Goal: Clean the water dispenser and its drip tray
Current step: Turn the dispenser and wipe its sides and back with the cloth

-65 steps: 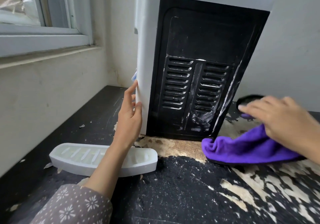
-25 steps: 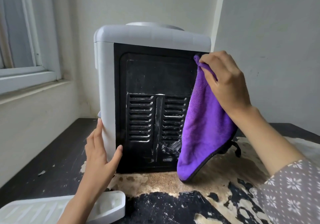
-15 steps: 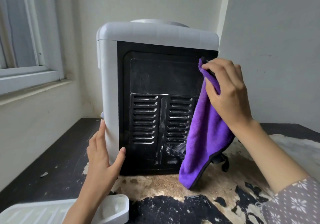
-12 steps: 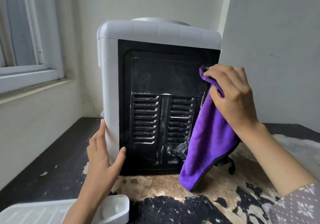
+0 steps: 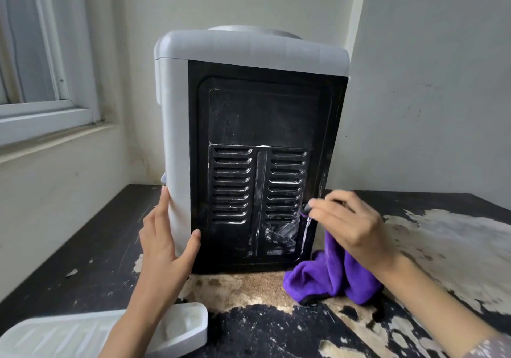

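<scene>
L hand (image 5: 166, 249) flat on dispenser (image 5: 249, 50), R hand (image 5: 348, 227) grips cloth (image 5: 329, 277); peeling black tabletop (image 5: 91, 236).

White water dispenser (image 5: 177, 125) with black back panel (image 5: 262, 114); purple cloth (image 5: 331, 277); white drip tray (image 5: 69, 335); black peeling tabletop (image 5: 96, 247).

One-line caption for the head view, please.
Left hand steadies white water dispenser; right hand holds purple microfibre cloth at its black vented back panel.

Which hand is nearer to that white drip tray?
Left. The left hand braces the dispenser's corner just above the drip tray; the right hand grips the purple cloth across the dispenser.
</scene>
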Demonstrator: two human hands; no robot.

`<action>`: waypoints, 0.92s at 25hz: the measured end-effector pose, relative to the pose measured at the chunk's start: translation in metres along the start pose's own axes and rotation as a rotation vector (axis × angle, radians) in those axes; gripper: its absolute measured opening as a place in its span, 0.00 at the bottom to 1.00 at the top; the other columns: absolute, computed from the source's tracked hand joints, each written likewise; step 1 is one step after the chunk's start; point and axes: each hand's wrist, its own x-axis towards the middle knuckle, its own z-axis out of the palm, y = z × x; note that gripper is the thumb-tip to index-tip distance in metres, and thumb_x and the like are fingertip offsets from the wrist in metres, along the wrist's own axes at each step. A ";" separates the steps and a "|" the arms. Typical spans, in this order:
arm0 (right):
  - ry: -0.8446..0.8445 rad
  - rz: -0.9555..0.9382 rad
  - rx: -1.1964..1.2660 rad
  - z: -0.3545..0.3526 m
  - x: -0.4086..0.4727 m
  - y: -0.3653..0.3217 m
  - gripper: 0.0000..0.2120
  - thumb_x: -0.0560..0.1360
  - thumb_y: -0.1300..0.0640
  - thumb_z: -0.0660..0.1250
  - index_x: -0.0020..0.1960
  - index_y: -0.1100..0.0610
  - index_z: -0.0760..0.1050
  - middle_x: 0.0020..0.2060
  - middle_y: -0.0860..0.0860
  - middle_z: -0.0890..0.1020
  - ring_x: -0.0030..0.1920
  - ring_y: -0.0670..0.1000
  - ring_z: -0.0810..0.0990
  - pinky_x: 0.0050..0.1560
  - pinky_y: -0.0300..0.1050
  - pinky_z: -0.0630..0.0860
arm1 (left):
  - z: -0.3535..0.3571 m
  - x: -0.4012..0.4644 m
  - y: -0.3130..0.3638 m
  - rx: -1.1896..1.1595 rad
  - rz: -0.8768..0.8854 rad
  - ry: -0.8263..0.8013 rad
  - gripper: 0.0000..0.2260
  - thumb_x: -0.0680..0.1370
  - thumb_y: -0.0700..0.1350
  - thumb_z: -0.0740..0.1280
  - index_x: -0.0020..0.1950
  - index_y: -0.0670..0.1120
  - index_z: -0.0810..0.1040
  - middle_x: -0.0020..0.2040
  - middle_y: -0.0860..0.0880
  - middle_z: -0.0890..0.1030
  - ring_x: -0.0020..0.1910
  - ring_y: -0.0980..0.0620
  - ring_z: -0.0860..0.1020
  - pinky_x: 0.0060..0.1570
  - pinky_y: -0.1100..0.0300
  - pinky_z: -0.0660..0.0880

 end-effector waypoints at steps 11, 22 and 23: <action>-0.279 -0.074 0.218 0.010 -0.058 -0.026 0.09 0.75 0.62 0.64 0.43 0.57 0.83 0.45 0.47 0.84 0.44 0.48 0.77 0.36 0.43 0.78 | -0.001 -0.001 0.001 -0.004 -0.004 -0.012 0.34 0.68 0.67 0.55 0.68 0.73 0.40 0.66 0.59 0.57 0.67 0.59 0.55 0.66 0.51 0.55; 0.123 0.477 0.230 -0.022 0.006 0.010 0.12 0.74 0.67 0.59 0.47 0.64 0.81 0.48 0.51 0.77 0.50 0.52 0.70 0.57 0.31 0.63 | -0.001 0.000 0.000 0.001 0.010 -0.001 0.35 0.68 0.66 0.55 0.69 0.71 0.40 0.64 0.61 0.56 0.64 0.62 0.55 0.65 0.55 0.54; 0.132 0.466 0.228 -0.023 0.018 0.019 0.13 0.74 0.68 0.59 0.50 0.64 0.81 0.50 0.50 0.75 0.50 0.53 0.71 0.57 0.31 0.63 | -0.001 0.001 0.000 0.005 0.014 0.000 0.35 0.68 0.66 0.55 0.70 0.71 0.40 0.64 0.61 0.56 0.64 0.62 0.54 0.65 0.56 0.53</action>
